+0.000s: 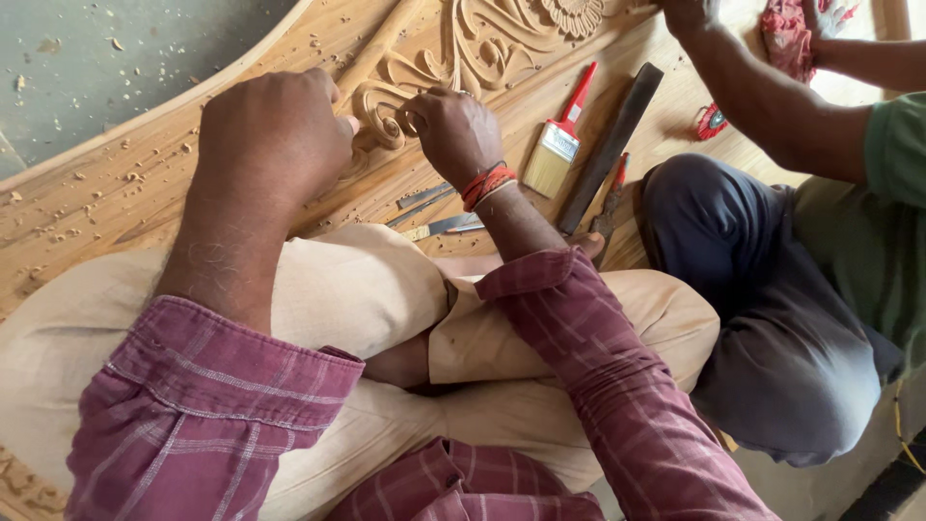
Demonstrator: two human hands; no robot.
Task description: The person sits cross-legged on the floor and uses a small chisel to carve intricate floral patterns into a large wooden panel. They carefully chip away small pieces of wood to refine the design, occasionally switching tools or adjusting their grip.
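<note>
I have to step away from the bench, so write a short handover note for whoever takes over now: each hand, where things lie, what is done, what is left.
Left hand: closed in a fist, pressed on the carved wooden panel beside the scroll.
Right hand: pinching a thin tool against the scroll carving; its tip is hidden.
To the right lie a red-handled brush, a long dark file and chisels.
A co-worker's arm reaches over the panel's far end.
Done: floral relief largely cut, chips scattered.
Left: judging by the hands, probably the scroll detail.
</note>
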